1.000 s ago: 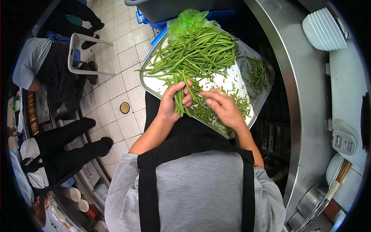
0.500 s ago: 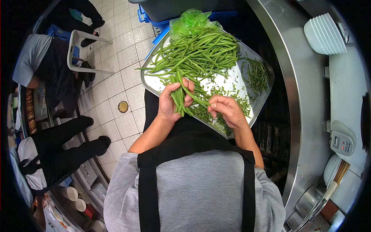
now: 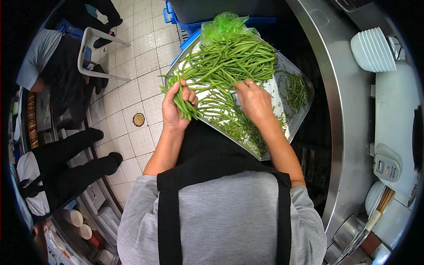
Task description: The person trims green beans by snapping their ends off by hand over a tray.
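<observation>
My left hand (image 3: 174,110) is closed around a bunch of green beans (image 3: 180,100) at the left edge of a metal tray (image 3: 206,121). Beyond it lies a big pile of green beans (image 3: 240,57). My right hand (image 3: 255,100) reaches over the near side of that pile, knuckles up and fingers bent down among the beans; its fingertips are partly hidden, so what they pinch is unclear. Short cut bean ends (image 3: 238,130) are scattered along the tray's near side. A smaller heap of thin, darker beans (image 3: 295,90) sits at the right.
A green plastic bag (image 3: 227,27) lies at the tray's far end, before a blue crate (image 3: 176,14). A steel counter (image 3: 324,57) curves along the right, with stacked white bowls (image 3: 373,49). To the left are a white stool (image 3: 84,51) and co-workers' legs (image 3: 70,148).
My left hand has moved left and slightly up with its bunch. My right hand has left the bean end it was pinching and moved up to the pile.
</observation>
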### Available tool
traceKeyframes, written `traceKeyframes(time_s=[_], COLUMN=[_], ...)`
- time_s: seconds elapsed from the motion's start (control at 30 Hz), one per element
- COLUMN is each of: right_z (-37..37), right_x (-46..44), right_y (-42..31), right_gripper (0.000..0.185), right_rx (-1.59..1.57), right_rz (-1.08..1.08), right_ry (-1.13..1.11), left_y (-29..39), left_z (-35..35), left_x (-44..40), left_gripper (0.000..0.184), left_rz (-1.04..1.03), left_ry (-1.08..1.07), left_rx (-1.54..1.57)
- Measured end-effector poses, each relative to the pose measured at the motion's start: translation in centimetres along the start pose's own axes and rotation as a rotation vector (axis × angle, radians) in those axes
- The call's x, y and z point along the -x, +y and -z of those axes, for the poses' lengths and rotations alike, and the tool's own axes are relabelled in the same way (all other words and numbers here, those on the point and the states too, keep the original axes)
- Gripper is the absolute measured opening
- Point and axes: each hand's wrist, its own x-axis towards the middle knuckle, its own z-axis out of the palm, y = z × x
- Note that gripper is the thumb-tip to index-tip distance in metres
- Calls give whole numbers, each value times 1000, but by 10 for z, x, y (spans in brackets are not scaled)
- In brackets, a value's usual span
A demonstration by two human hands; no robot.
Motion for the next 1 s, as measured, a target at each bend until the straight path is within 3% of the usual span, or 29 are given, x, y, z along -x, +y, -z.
traceKeyframes(time_s=[0.1, 0.23, 0.47, 0.6, 0.77, 0.9, 1.0], right_z=[-23, -38, 11, 20, 21, 11, 23], right_x=[-15, -17, 9, 19, 29, 38, 46], right_y=[-15, -13, -24, -18, -14, 5, 19], right_gripper=[14, 10, 18, 20, 14, 12, 15], right_rx=[-12, 60, -66, -137, -217, -1073, -924], right_rz=[13, 33, 247, 247, 143, -397, -511], right_ry=[-24, -74, 96, 155, 178, 178, 154], left_y=[1, -1, -27, -32, -33, -39, -37], left_z=[-8, -22, -19, -29, -43, -43, -47], left_x=[6, 12, 11, 16, 20, 22, 22], left_gripper=[18, 13, 17, 17, 17, 16, 18], left_rz=[52, 108, -123, -58, 51, 216, 331], left_ry=[100, 218, -14, -143, -169, -144, -50], left_rx=[-66, -434, -1166, -1379, -1392, -1139, -896])
